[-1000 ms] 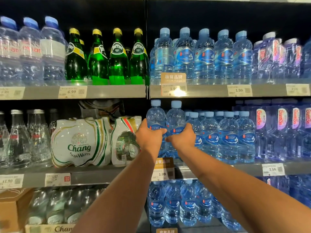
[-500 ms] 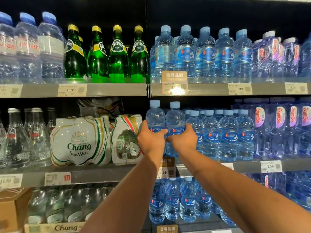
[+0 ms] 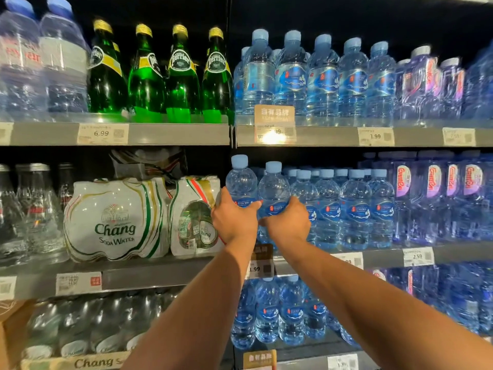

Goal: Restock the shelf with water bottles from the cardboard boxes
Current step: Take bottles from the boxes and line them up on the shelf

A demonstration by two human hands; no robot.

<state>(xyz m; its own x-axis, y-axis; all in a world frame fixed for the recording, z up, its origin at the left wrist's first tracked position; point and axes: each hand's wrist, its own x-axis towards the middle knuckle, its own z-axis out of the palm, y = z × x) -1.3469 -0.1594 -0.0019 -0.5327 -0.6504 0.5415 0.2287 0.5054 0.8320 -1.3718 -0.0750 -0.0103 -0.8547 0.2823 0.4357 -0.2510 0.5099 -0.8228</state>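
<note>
Blue-capped plastic fills most of this bay, and two of those bottles are in the person's grip at the left end of the middle shelf point(image 3: 160, 276). The left hand point(image 3: 234, 221) wraps the left bottle point(image 3: 241, 182) and the right hand point(image 3: 289, 224) wraps the right bottle point(image 3: 273, 190), with the two bottles touching side by side. Each hand's fingers point(image 3: 221, 196) curl round the label band and vanish behind it, so mostly thumbs and knuckles show. The wrists hide both bases, so I cannot tell whether the bottles sit on the shelf. Their caps ride higher than the row point(image 3: 354, 209) just to their right.

The lower tag point(image 3: 254, 269) under the hands is half covered by the left forearm. Glare washes out the upper tag point(image 3: 274, 134). Blur smears the glass bottles point(image 3: 32, 209) at far left and the purple bottles point(image 3: 432, 196) at far right. A cardboard box point(image 3: 12, 332) is cut off at the lower left corner, and its contents cannot be seen.

The shelving is grey metal with a dark back. Green bottles point(image 3: 146, 84) stand on the top shelf and white soda packs point(image 3: 114, 220) sit just left of the hands. More blue bottles point(image 3: 266, 311) fill the shelf below.
</note>
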